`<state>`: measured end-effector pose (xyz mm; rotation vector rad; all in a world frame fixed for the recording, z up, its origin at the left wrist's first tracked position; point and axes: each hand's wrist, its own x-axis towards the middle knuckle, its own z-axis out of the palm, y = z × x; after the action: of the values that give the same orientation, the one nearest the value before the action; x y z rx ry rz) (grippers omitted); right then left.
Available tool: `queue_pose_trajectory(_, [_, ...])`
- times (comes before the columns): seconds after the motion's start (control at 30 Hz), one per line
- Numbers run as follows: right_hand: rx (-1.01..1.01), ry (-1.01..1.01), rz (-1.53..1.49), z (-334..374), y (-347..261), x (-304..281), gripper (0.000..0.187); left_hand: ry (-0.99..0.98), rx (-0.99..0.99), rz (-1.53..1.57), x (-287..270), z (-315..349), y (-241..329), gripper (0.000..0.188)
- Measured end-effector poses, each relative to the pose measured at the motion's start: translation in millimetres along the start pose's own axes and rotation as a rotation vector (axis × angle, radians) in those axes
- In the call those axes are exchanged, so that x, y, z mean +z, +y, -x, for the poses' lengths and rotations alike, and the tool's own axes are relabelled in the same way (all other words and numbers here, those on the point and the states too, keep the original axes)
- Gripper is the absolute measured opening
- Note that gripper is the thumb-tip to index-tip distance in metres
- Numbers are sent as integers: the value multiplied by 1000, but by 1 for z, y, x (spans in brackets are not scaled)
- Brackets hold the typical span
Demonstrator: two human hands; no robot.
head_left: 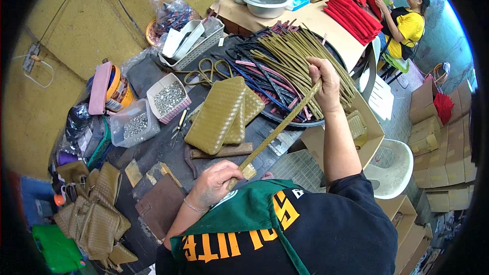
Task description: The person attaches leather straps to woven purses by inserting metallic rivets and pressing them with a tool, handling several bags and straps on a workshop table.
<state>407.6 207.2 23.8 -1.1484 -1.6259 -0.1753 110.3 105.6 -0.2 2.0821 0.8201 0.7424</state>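
A long olive-green strap [280, 129] stretches slantwise between my two hands. Its upper end is pinched in my right hand [325, 82], raised over the edge of a round black tray [333, 46]. Low in front of my apron, my left hand [218, 182] closes on the strap's other end. Many olive straps [290, 51] lie heaped in the tray, with dark blue and pink ones beside them. Left of the strap, woven olive pouches [216, 114] are stacked on the dark worktable. A hammer [224, 151] rests just below them, close to my left hand.
Tubs of metal fittings [169, 97], scissors [209, 71] and a grey basket [198, 46] stand to the left. More woven pouches [97, 214] pile at lower left. Red cloths [351, 18] lie far right, near a seated person [405, 25]. A white stool [389, 168] and cartons [443, 147] are at right.
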Motion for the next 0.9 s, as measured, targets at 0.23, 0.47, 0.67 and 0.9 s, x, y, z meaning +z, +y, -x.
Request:
queue_pose_trajectory(0.23, [31, 43, 16, -3, 9, 6, 13, -43, 101, 1, -1, -3, 6, 23])
queue_pose_trajectory(0.47, [104, 163, -95, -11, 11, 13, 26, -34, 37, 109, 3, 0, -7, 22])
queue_pose_trajectory(0.67, [441, 132, -532, -7, 9, 12, 29, 31, -154, 159, 8, -1, -2, 28])
queue_pose_trajectory(0.9, [517, 43, -526, -12, 11, 0, 33, 13, -253, 336, 12, -1, -7, 24])
